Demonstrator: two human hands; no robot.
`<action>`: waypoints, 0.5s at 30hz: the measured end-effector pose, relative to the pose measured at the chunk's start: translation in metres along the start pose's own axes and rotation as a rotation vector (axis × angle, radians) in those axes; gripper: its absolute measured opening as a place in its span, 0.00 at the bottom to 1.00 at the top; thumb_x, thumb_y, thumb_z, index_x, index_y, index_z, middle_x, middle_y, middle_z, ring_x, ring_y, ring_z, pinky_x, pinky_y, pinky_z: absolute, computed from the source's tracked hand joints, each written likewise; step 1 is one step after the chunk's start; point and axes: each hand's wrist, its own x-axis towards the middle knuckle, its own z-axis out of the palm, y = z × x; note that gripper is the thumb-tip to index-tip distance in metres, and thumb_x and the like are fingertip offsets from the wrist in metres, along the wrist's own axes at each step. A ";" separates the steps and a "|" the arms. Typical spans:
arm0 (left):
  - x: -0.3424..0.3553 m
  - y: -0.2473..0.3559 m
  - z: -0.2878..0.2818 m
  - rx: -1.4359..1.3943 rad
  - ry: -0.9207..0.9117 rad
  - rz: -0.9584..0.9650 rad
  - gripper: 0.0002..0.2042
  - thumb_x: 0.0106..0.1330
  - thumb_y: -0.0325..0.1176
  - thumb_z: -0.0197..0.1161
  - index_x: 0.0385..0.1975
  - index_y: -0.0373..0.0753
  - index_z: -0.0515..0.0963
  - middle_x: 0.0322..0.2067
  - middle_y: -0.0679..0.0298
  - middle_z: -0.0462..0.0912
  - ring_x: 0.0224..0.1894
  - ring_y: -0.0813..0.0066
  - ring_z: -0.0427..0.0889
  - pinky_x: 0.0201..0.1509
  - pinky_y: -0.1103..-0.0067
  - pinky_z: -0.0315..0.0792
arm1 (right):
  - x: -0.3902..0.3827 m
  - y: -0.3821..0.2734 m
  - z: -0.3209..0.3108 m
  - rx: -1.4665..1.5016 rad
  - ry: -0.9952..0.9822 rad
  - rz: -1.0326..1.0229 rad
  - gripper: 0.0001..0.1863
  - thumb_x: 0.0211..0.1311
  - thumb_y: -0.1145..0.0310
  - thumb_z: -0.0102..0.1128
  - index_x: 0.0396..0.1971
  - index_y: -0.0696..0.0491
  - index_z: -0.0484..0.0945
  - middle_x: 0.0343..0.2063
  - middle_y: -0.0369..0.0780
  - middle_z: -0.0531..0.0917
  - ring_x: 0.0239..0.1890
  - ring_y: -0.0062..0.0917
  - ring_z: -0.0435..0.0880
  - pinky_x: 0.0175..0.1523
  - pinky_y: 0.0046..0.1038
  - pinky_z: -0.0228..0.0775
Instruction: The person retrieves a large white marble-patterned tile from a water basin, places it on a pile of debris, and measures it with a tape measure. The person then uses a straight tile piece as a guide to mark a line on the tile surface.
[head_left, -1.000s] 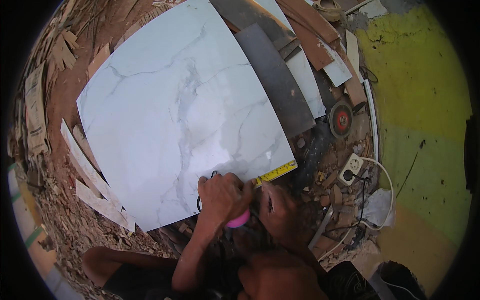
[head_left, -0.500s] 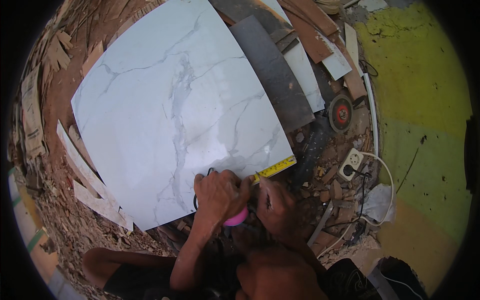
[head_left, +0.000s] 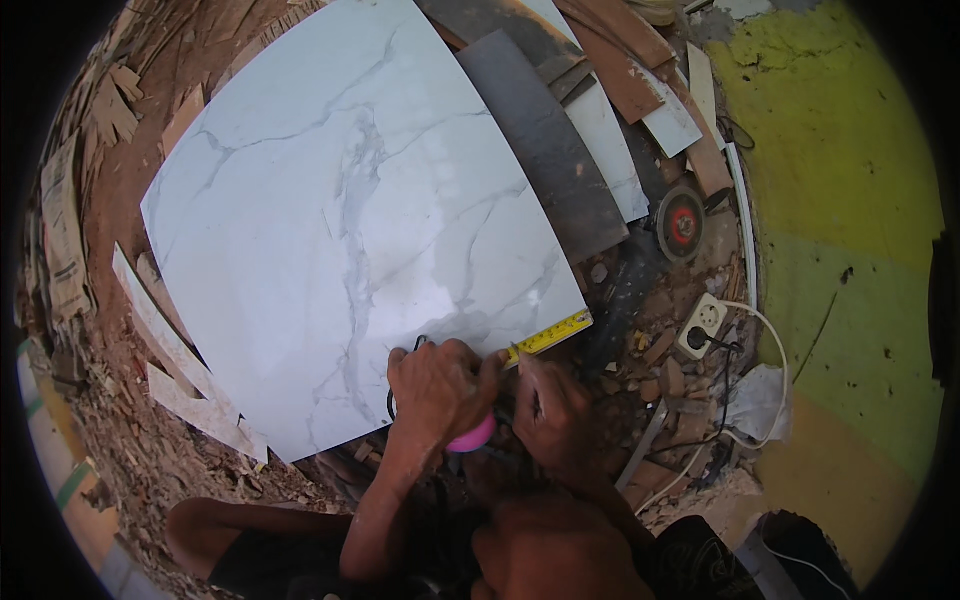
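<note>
A large white marble-patterned tile (head_left: 300, 220) lies in front of me. Along its lower right edge runs a yellow tape (head_left: 550, 332), out of a pink tape measure (head_left: 472, 434). My left hand (head_left: 438, 390) is closed on the tape measure, thumb by the tape at the tile edge, a black strap beside it. My right hand (head_left: 550, 410) is pinched just right of it, around a thin pointed thing I cannot make out, whose tip touches the tape's edge.
An angle grinder (head_left: 680, 225) with a red-centred disc lies among rubble at the right, near a white socket strip (head_left: 710, 318) with cables. Stacked tile offcuts (head_left: 530, 130) lie beyond the big tile, white strips (head_left: 195, 410) at left. A yellow-green surface (head_left: 840, 170) fills the right side.
The whole scene, hands included, has shifted slightly up and left in the picture. The hands keep their positions on the tape and tile edge.
</note>
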 end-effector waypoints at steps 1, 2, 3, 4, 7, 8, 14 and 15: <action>0.000 0.000 -0.001 0.019 -0.011 -0.010 0.23 0.65 0.51 0.60 0.18 0.39 0.85 0.13 0.53 0.78 0.23 0.50 0.80 0.41 0.63 0.68 | 0.000 0.000 0.001 0.004 0.013 -0.002 0.11 0.63 0.80 0.58 0.45 0.62 0.80 0.31 0.47 0.82 0.31 0.42 0.85 0.34 0.37 0.77; 0.001 -0.001 -0.002 0.039 -0.022 -0.020 0.23 0.65 0.51 0.60 0.18 0.39 0.85 0.13 0.53 0.78 0.23 0.50 0.80 0.42 0.63 0.68 | 0.000 -0.001 0.001 0.002 -0.006 0.004 0.11 0.63 0.80 0.58 0.45 0.62 0.80 0.31 0.47 0.83 0.31 0.42 0.85 0.34 0.37 0.78; 0.000 -0.001 -0.002 0.058 -0.033 -0.030 0.23 0.65 0.51 0.60 0.18 0.38 0.85 0.13 0.53 0.78 0.23 0.50 0.80 0.42 0.63 0.68 | 0.001 -0.003 -0.001 0.000 -0.025 0.010 0.11 0.63 0.80 0.58 0.45 0.62 0.80 0.31 0.48 0.83 0.31 0.43 0.85 0.34 0.37 0.78; 0.001 0.000 -0.002 0.047 -0.025 -0.024 0.23 0.65 0.51 0.60 0.18 0.38 0.85 0.13 0.53 0.78 0.23 0.50 0.80 0.42 0.63 0.68 | 0.003 -0.003 -0.002 -0.004 -0.040 0.015 0.11 0.63 0.79 0.58 0.45 0.62 0.79 0.31 0.48 0.83 0.31 0.43 0.85 0.34 0.38 0.78; 0.000 0.001 -0.001 0.036 -0.016 -0.018 0.23 0.65 0.51 0.60 0.18 0.39 0.85 0.14 0.53 0.79 0.23 0.50 0.80 0.42 0.63 0.68 | 0.002 -0.002 -0.001 0.020 0.000 -0.004 0.11 0.60 0.85 0.58 0.44 0.65 0.79 0.29 0.49 0.81 0.30 0.43 0.84 0.33 0.38 0.76; 0.001 0.001 -0.001 0.047 -0.024 -0.023 0.23 0.65 0.51 0.60 0.18 0.39 0.85 0.14 0.52 0.79 0.23 0.50 0.80 0.42 0.63 0.68 | 0.002 -0.002 -0.001 0.023 0.002 -0.004 0.11 0.60 0.85 0.58 0.44 0.64 0.79 0.29 0.49 0.81 0.30 0.43 0.84 0.33 0.38 0.76; 0.000 0.000 -0.002 -0.029 -0.028 -0.027 0.22 0.61 0.50 0.63 0.16 0.36 0.82 0.15 0.52 0.80 0.24 0.52 0.79 0.42 0.62 0.63 | 0.001 -0.002 0.002 0.024 0.013 -0.003 0.12 0.59 0.85 0.58 0.44 0.64 0.79 0.29 0.49 0.82 0.30 0.42 0.84 0.33 0.37 0.76; 0.000 0.001 -0.002 -0.038 -0.028 -0.021 0.22 0.61 0.50 0.63 0.16 0.36 0.83 0.15 0.52 0.80 0.24 0.52 0.79 0.42 0.62 0.63 | 0.001 -0.002 0.002 0.020 0.018 0.003 0.12 0.59 0.85 0.58 0.44 0.64 0.79 0.29 0.49 0.82 0.30 0.42 0.84 0.33 0.37 0.76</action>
